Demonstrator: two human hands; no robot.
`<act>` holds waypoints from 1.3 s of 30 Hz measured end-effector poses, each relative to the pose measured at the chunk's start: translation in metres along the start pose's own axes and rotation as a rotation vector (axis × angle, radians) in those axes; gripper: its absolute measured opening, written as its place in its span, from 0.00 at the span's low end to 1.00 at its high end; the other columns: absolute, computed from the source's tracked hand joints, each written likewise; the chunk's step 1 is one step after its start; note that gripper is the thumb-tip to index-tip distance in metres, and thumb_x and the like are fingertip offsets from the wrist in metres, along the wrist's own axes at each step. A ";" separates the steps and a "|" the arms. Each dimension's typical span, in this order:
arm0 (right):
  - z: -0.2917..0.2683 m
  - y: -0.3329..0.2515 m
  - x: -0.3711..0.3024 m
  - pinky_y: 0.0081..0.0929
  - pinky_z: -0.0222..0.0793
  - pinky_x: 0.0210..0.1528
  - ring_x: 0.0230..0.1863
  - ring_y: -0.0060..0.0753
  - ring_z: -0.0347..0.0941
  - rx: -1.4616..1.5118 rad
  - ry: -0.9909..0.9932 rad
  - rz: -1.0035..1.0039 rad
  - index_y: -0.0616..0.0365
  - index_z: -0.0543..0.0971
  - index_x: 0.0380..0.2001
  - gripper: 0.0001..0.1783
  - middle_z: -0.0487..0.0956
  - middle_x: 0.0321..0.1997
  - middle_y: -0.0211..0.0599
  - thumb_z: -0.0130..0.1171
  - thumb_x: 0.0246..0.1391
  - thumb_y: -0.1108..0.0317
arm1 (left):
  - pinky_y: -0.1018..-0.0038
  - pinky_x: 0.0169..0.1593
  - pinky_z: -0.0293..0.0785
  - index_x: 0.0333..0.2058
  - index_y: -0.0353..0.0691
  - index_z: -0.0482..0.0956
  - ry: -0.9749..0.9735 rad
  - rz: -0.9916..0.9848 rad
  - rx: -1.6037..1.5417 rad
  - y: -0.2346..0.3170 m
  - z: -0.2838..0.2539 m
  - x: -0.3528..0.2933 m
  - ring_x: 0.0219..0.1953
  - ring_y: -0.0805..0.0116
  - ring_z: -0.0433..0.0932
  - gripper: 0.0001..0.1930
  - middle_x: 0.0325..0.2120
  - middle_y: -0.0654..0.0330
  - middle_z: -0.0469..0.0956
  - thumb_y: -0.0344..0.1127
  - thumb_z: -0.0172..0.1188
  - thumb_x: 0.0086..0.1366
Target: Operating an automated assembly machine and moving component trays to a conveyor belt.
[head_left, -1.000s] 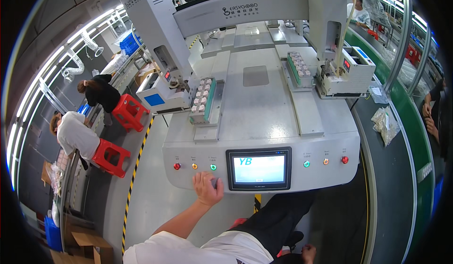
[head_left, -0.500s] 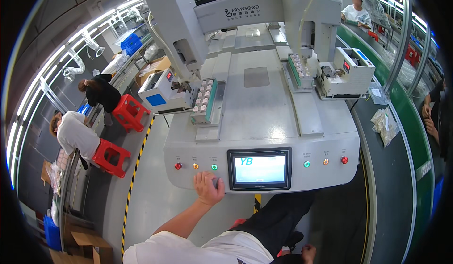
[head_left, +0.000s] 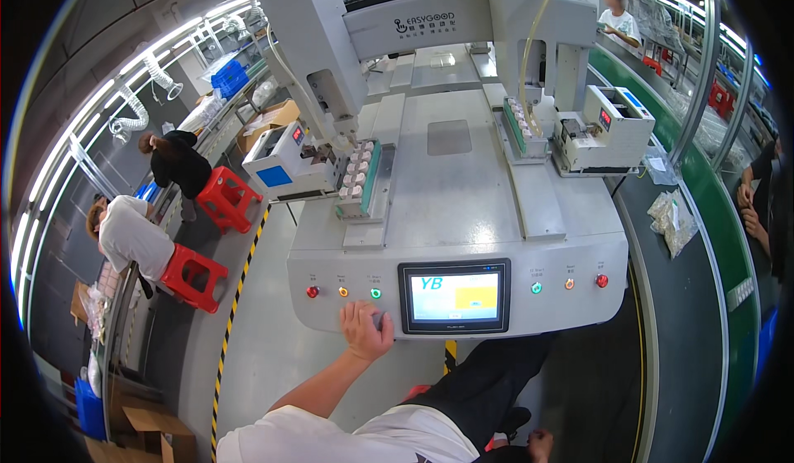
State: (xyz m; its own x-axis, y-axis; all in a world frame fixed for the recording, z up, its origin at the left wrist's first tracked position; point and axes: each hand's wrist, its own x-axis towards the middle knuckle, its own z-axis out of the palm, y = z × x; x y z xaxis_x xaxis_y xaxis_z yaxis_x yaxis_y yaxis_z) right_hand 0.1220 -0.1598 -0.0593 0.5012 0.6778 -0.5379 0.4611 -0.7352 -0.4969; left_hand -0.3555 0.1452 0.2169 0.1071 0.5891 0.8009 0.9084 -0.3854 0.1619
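Note:
My left hand point(head_left: 364, 331) rests on the front edge of a large white machine point(head_left: 463, 207), below a green button point(head_left: 375, 293). Its fingers lie against the panel, the thumb apart, and nothing shows in them. Right of it, a lit touchscreen point(head_left: 455, 298) has a yellow block on it. Low in the picture, beside my dark-trousered leg, is my right hand point(head_left: 540, 444), small and partly cut off; its fingers are hard to make out. On the machine stand a left green-edged tray point(head_left: 376, 183) and a right one point(head_left: 510, 139), each with rows of small pale pieces.
A white box-shaped feeder point(head_left: 285, 161) adjoins the left tray, another point(head_left: 608, 132) the right. A grey gantry point(head_left: 422, 12) spans behind. Two people sit at a left bench near red stools point(head_left: 194, 277). A green-edged conveyor point(head_left: 703, 298) runs along the right, carrying a clear bag point(head_left: 674, 221).
A yellow block has appeared on the touchscreen. The right-hand tube on the gantry has shifted above its tray. The far-right worker has moved a little left. My hands have stayed put.

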 end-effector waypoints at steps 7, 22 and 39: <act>0.006 0.010 0.007 0.48 0.75 0.60 0.57 0.58 0.82 0.023 -0.002 -0.036 0.57 0.87 0.51 0.21 0.86 0.50 0.60 0.60 0.60 0.59 | 0.56 0.40 0.61 0.38 0.42 0.70 -0.010 -0.009 0.012 0.000 -0.006 -0.003 0.34 0.51 0.71 0.15 0.32 0.54 0.74 0.31 0.66 0.54; 0.020 0.029 0.020 0.40 0.81 0.44 0.37 0.47 0.87 0.215 0.063 0.089 0.65 0.87 0.44 0.17 0.87 0.31 0.52 0.64 0.52 0.67 | 0.56 0.38 0.60 0.37 0.41 0.70 -0.016 0.003 0.029 0.000 -0.002 -0.001 0.34 0.49 0.71 0.14 0.31 0.53 0.72 0.30 0.66 0.55; 0.012 0.022 0.007 0.39 0.79 0.43 0.35 0.41 0.85 0.232 0.053 0.089 0.65 0.86 0.47 0.19 0.86 0.31 0.48 0.66 0.53 0.66 | 0.56 0.39 0.61 0.38 0.40 0.70 -0.018 0.015 0.003 0.000 0.003 -0.002 0.34 0.49 0.70 0.14 0.32 0.51 0.72 0.30 0.65 0.57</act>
State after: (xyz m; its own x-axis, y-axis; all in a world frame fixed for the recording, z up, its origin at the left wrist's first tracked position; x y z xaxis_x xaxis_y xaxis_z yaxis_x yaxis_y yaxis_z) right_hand 0.1269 -0.1712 -0.0816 0.5724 0.6052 -0.5532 0.2361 -0.7678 -0.5957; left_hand -0.3542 0.1459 0.2131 0.1280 0.5960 0.7927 0.9077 -0.3925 0.1485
